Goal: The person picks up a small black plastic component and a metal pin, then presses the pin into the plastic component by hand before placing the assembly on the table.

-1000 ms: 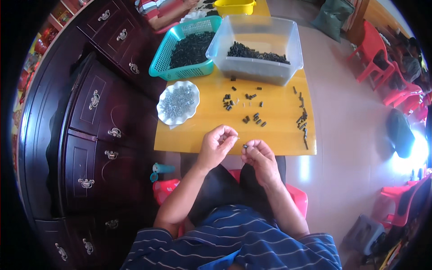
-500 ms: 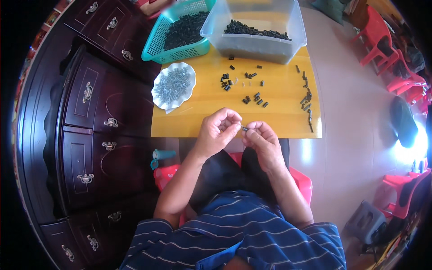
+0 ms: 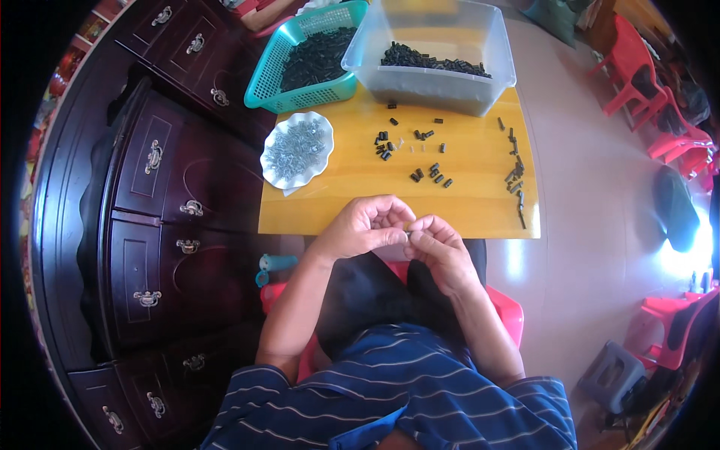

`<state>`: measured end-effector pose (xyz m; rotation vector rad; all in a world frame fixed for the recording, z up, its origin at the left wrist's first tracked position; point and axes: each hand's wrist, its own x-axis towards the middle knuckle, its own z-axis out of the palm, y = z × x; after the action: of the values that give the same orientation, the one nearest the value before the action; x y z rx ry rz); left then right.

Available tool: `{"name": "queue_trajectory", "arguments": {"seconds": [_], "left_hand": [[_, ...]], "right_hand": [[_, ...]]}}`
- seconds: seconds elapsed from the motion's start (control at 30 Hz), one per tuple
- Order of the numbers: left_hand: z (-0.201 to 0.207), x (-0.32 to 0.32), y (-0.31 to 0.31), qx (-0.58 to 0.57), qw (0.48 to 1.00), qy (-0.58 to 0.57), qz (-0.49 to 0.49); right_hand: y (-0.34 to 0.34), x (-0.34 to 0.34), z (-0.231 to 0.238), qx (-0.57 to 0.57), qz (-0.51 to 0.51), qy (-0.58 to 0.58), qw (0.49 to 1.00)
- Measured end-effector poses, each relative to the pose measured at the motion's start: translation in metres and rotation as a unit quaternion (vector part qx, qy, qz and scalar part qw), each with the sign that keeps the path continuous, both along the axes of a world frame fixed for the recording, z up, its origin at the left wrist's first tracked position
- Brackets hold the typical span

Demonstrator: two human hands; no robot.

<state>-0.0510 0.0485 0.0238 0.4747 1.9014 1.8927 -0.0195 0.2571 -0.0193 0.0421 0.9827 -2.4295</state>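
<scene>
My left hand (image 3: 369,227) and my right hand (image 3: 444,253) meet fingertip to fingertip just over the table's near edge. Pinched in my right fingers is a small black cylindrical piece (image 3: 409,234), mostly covered by the fingertips. The left thumb and forefinger are closed against its end; whatever they hold is too small to make out. Beyond them, several loose black cylindrical pieces (image 3: 436,173) lie on the yellow wooden table (image 3: 352,191), with a few tiny clear bits (image 3: 412,149) among them. A white scalloped plate (image 3: 328,159) to the left bears a heap of small clear or silvery pieces.
A teal basket (image 3: 319,94) and a translucent bin (image 3: 439,91), both with black pieces, stand at the back. A ragged line of black pieces (image 3: 517,171) runs along the right edge. Dark cabinets (image 3: 139,180) flank the left. Another person's arm (image 3: 266,13) shows far left.
Both hands sit slightly lower in the picture, their fingertips closer together, hiding more of the black piece. The whole scene has shifted a little down and right.
</scene>
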Motion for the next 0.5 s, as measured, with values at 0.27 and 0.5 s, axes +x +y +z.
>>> {"name": "queue_trajectory", "arguments": {"seconds": [0.27,0.5], "left_hand": [[-0.037,-0.041,-0.014,-0.227,0.920,0.203,0.246],[-0.050,-0.070,0.000,-0.393,0.811,0.328,0.284]], "right_hand": [[0.001,0.003,0.000,-0.011,0.000,-0.007,1.000],[0.002,0.000,-0.002,0.000,-0.006,-0.005,1.000]]}}
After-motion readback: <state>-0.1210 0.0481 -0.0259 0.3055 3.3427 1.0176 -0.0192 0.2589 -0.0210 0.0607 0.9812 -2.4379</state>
